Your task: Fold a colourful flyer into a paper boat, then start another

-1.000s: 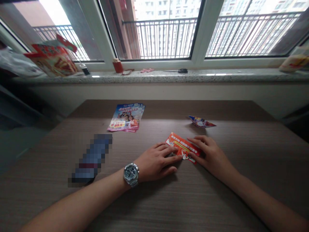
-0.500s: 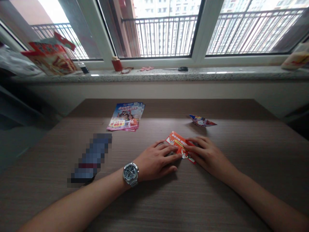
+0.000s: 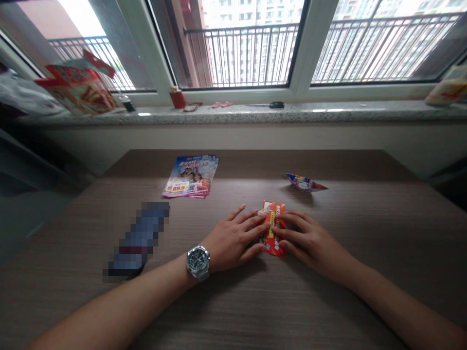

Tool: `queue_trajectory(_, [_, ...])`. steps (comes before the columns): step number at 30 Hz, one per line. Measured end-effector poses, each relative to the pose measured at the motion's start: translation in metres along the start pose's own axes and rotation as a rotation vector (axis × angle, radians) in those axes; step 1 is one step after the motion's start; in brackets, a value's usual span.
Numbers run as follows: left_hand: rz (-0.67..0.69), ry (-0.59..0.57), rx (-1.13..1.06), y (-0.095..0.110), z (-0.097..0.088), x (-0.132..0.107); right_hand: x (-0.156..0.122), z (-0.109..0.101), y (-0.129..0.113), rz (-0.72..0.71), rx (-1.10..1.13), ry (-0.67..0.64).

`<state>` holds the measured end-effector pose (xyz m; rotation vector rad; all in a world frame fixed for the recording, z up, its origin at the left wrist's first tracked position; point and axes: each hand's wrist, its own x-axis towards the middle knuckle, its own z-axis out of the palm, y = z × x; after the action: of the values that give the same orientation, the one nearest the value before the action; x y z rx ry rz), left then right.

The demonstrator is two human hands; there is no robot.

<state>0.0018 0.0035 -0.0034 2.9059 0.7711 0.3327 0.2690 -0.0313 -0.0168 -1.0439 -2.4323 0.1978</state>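
The left hand (image 3: pixel 235 238) and the right hand (image 3: pixel 310 238) lie palm down on a wooden table (image 3: pixel 365 277), close together, and hold a folded orange paper flyer (image 3: pixel 272 228) between them. The flyer sits flat on the table, upright in the view and just ahead of the person, with a yellow stripe running along it. The left fingers (image 3: pixel 255 224) are spread and reach onto its left edge, while the right fingers (image 3: pixel 288 232) lie over its right side, so part of it is hidden. A wristwatch (image 3: pixel 198 262) sits on the left wrist. Ahead and to the left lies a stack of pink and blue leaflets (image 3: pixel 190 177), and a small folded paper piece (image 3: pixel 305 183) lies ahead and to the right. A blurred object (image 3: pixel 138 240) lies left of the left hand, too blurred to name. Beyond the table, a stone windowsill (image 3: pixel 328 113) holds a red cup (image 3: pixel 177 98) and scissors (image 3: pixel 272 105), with a snack bag (image 3: pixel 78 91) leaning at its left end
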Motion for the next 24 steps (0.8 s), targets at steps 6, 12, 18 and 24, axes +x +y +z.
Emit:
queue_trajectory(6, [-0.033, -0.005, 0.011, 0.0037, -0.0033, 0.0001, 0.0019, -0.0012, 0.0004, 0.022, 0.011, -0.014])
queue_trajectory(12, [0.034, 0.006, -0.039, 0.0036, -0.0015, 0.0003, -0.0008, 0.0008, 0.0027, 0.049, 0.0, -0.006])
queue_trajectory(18, [0.06, -0.014, -0.06, 0.0033, -0.0008, 0.0009, -0.0015, 0.0032, 0.0027, 0.036, -0.004, -0.078])
queue_trajectory(24, [-0.046, 0.053, 0.002, 0.0064, -0.0043, 0.0023, -0.0013, -0.0011, 0.0002, 0.039, -0.012, -0.026])
